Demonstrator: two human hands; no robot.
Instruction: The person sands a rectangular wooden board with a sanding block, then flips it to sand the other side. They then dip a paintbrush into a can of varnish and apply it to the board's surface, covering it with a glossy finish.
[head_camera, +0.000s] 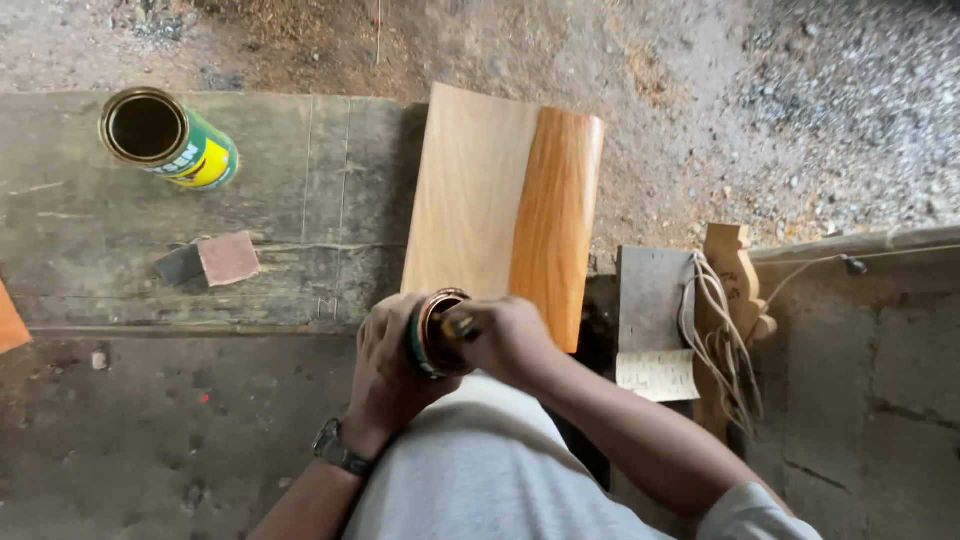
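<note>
A wooden board (478, 190) leans out from my lap over the ground; its right strip (556, 215) is glossy orange-brown, the rest pale bare wood. My left hand (388, 370) grips a small round tin (430, 335) tilted on its side at the board's near end. My right hand (510, 338) is closed on a brush handle (461, 326) whose head is inside the tin's mouth. A watch sits on my left wrist.
An open green and yellow can (165, 138) stands on a worn plank (300, 200) at left, with a folded piece of sandpaper (215, 260) nearby. At right lie a grey block (650, 295), a paper scrap (657, 374), cords (715, 340) and a carved wooden piece (730, 270).
</note>
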